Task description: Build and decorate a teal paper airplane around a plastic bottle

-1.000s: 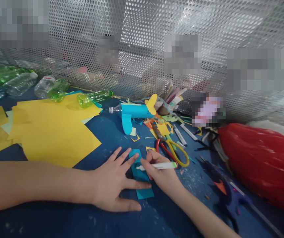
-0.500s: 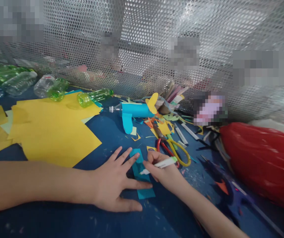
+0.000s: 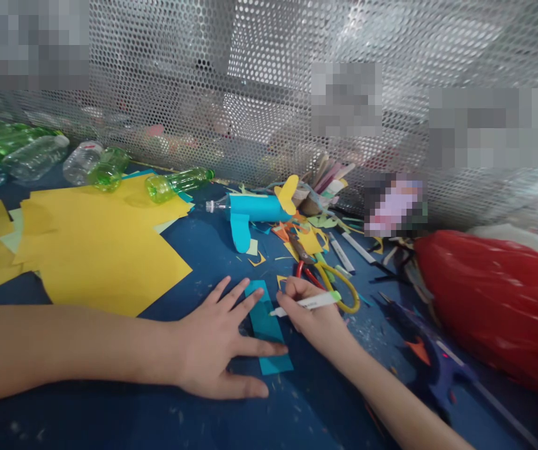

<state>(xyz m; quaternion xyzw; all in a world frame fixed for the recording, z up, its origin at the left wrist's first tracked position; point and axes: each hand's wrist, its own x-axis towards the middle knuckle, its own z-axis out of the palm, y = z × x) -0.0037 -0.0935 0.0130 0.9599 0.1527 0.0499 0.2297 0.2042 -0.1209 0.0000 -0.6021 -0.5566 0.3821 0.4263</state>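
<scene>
A strip of blue paper lies on the dark blue table in front of me. My left hand is spread flat, with its fingers over the strip's left side and one finger across its lower part. My right hand grips a white marker with a light green end. The marker's tip is at the strip's right edge; whether it touches cannot be told. Just beyond my hands rests a plastic bottle wrapped in blue paper, with a blue wing piece and a yellow tail piece.
Yellow paper sheets are stacked at left, with a green bottle on their far edge and several bottles behind. Scissors with red and yellow handles lie beyond my right hand. A glue gun and red plastic bag are at right.
My right hand has moved the marker slightly up and to the right along the blue strip. My left hand stays spread in the same place.
</scene>
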